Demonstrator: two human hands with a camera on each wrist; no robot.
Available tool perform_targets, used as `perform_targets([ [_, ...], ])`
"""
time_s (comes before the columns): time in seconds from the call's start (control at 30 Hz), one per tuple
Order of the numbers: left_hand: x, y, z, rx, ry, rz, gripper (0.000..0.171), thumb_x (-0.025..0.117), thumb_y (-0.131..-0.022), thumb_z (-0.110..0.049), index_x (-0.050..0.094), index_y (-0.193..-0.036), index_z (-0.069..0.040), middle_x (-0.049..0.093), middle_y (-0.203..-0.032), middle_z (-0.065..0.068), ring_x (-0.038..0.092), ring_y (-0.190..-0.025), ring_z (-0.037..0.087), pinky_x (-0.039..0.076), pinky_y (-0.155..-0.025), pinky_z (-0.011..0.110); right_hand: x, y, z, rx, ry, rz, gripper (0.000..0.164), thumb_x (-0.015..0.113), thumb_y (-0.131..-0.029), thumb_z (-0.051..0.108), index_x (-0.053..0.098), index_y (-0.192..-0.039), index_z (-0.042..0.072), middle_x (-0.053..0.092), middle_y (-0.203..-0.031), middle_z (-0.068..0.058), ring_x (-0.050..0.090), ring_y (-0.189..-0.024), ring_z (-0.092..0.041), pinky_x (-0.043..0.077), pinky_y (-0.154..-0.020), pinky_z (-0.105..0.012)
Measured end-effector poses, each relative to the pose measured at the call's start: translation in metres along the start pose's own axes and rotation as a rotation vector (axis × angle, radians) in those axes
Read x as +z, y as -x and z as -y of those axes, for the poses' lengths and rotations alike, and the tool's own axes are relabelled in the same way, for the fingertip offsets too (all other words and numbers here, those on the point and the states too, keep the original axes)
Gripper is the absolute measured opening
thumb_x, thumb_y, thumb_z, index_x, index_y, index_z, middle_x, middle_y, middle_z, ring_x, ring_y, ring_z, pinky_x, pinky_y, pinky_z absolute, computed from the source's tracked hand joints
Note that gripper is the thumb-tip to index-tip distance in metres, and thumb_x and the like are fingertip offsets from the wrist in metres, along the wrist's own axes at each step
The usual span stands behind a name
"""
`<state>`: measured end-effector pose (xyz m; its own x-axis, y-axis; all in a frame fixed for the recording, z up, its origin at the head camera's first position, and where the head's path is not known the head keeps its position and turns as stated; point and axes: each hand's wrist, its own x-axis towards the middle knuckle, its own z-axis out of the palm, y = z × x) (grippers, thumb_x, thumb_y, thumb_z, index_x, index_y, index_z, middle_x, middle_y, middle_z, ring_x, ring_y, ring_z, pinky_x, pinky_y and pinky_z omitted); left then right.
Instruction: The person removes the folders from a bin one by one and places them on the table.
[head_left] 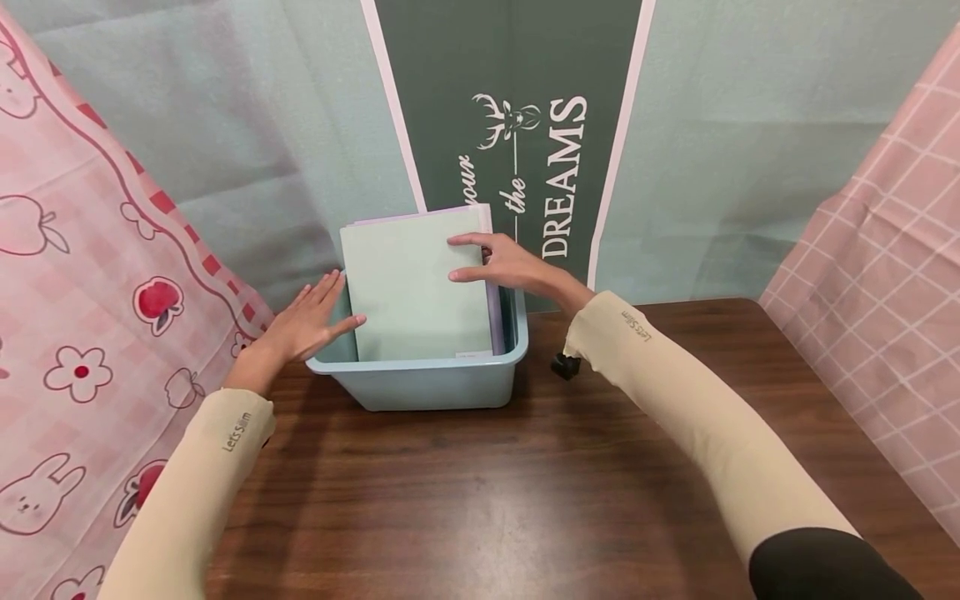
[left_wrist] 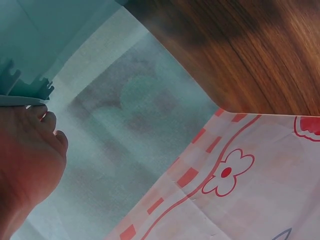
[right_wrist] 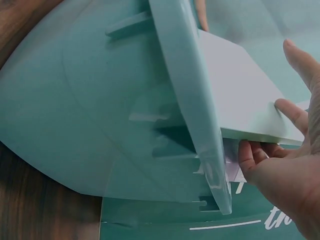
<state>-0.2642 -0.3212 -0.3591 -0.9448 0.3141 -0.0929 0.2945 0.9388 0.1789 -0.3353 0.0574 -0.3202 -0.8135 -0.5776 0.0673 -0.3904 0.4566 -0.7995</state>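
A pale green folder [head_left: 412,292] stands upright in a light blue plastic bin [head_left: 435,387], with a small white label low on its front. Behind it, the edge of a purple folder [head_left: 496,321] shows. My right hand [head_left: 513,265] grips the green folder's right edge: in the right wrist view, some fingers of this hand [right_wrist: 285,175] curl behind the edge and one lies on the front face. My left hand [head_left: 300,323] rests on the bin's left rim with fingers extended, its thumb near the folder's left edge. The left wrist view shows only part of this hand [left_wrist: 30,155].
The bin stands near the back of a brown wooden table [head_left: 465,500]. A small black object [head_left: 566,365] lies right of it. A printed grey-green cloth [head_left: 705,167] hangs behind, with pink patterned cloths on the left [head_left: 82,275] and right [head_left: 885,275].
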Motion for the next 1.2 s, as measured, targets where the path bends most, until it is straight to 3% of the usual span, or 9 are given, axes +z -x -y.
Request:
perform_targets([
  [0.3,0.001,-0.001,0.001,-0.005,0.002,0.003,0.101,0.036,-0.106,-0.072,-0.004,-0.169,-0.005,-0.006,-0.178,0.018,-0.004,-0.165,0.035,-0.002,-0.131,0.057,0.004,-0.004,-0.003,-0.008,-0.066,0.01,0.074,0.088,-0.087,0.041,0.058,-0.153,0.028,0.045,-0.164,-0.001,0.04,-0.146,-0.018,0.038,-0.12,-0.049],
  [0.5,0.001,-0.003,0.0,-0.003,-0.022,-0.005,0.099,0.035,-0.106,-0.071,-0.002,-0.169,-0.003,-0.003,-0.177,0.02,-0.002,-0.165,0.035,0.0,-0.132,0.057,0.008,-0.006,-0.008,-0.041,-0.098,0.009,0.076,0.092,-0.084,0.027,0.059,-0.153,0.028,0.051,-0.16,0.0,0.045,-0.146,-0.017,0.039,-0.121,-0.043],
  [0.9,0.001,-0.003,0.002,-0.008,-0.021,-0.012,0.102,0.033,-0.104,-0.075,-0.001,-0.169,-0.003,-0.003,-0.177,0.02,-0.003,-0.165,0.035,-0.001,-0.132,0.056,0.015,-0.005,-0.016,-0.075,-0.083,-0.106,0.077,0.09,-0.081,0.001,0.062,-0.151,0.019,0.055,-0.159,-0.002,0.045,-0.149,-0.018,0.043,-0.119,-0.041],
  [1.2,0.001,-0.003,0.0,-0.011,-0.034,-0.01,0.099,0.034,-0.107,-0.071,0.001,-0.169,-0.001,-0.002,-0.177,0.021,-0.001,-0.165,0.036,0.0,-0.132,0.056,0.021,-0.004,-0.018,-0.108,-0.077,-0.199,0.077,0.089,-0.079,-0.006,0.065,-0.148,0.018,0.057,-0.156,-0.004,0.048,-0.147,-0.019,0.042,-0.12,-0.04],
])
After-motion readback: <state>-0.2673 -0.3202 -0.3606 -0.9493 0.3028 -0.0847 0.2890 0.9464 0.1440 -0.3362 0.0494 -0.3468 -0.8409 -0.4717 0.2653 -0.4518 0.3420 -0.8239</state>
